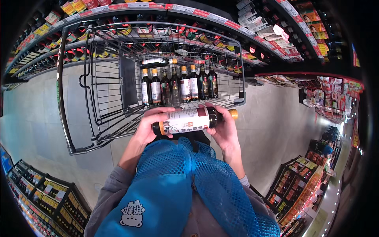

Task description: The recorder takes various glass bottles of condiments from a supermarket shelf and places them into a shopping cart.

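Both hands hold one dark glass bottle (pixel 189 120) sideways above the near rim of a wire shopping cart (pixel 108 94). Around its base end is my left hand (pixel 155 121); my right hand (pixel 225 127) grips the shoulder and neck, with the yellow cap sticking out to the right. The white label faces up. Inside the cart several dark bottles stand in a row, among them a white-labelled bottle with a yellow cap (pixel 156 89) and a dark-capped bottle (pixel 212 83). Behind the row another white-labelled bottle (pixel 155 61) lies on its side.
Store shelves (pixel 165 6) full of bottles run along the cart's far side. A display of packaged goods (pixel 325 91) stands to the right. Display racks stand at the lower left (pixel 47 195) and lower right (pixel 296 180). A person (pixel 328 160) is at the far right.
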`<state>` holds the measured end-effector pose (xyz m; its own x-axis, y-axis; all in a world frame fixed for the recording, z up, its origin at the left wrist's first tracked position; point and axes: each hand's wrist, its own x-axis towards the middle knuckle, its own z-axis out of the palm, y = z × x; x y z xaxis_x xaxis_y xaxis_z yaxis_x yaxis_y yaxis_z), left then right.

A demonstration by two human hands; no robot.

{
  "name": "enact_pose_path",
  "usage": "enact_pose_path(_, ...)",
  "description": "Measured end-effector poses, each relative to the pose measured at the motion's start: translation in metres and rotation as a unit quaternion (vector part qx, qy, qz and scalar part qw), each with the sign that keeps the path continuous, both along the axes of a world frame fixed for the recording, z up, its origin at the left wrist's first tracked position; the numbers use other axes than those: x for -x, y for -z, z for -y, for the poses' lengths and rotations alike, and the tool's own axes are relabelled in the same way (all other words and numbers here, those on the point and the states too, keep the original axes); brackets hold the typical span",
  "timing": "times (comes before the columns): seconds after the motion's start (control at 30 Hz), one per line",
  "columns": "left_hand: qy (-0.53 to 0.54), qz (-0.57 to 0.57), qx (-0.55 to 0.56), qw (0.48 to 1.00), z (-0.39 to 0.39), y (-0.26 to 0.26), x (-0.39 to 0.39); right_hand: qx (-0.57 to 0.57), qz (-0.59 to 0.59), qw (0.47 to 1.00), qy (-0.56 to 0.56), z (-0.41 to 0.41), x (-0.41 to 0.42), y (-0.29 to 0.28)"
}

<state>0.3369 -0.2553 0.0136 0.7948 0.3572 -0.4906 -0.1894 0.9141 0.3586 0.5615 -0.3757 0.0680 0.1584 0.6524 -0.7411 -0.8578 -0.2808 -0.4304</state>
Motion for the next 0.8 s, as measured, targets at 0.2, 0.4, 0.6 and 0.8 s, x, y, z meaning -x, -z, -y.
enact_pose_path(0.2,-0.027,-0.077,0.025,0.996,-0.013,0.008,0.014,0.034,0.091,0.991,-0.097,-0.013,0.017,-0.001)
enact_pose_path(0.4,-0.028,-0.081,0.007,0.996,-0.018,0.021,0.012,0.038,0.016,0.995,-0.093,-0.030,0.001,0.027)
enact_pose_path(0.6,-0.107,-0.292,-0.081,0.947,-0.014,0.049,0.001,0.114,0.000,0.987,-0.111,-0.070,-0.024,0.097)
enact_pose_path(0.8,0.080,-0.592,-0.557,0.577,0.001,0.055,0.030,0.166,0.018,0.978,-0.122,-0.136,-0.070,0.190)
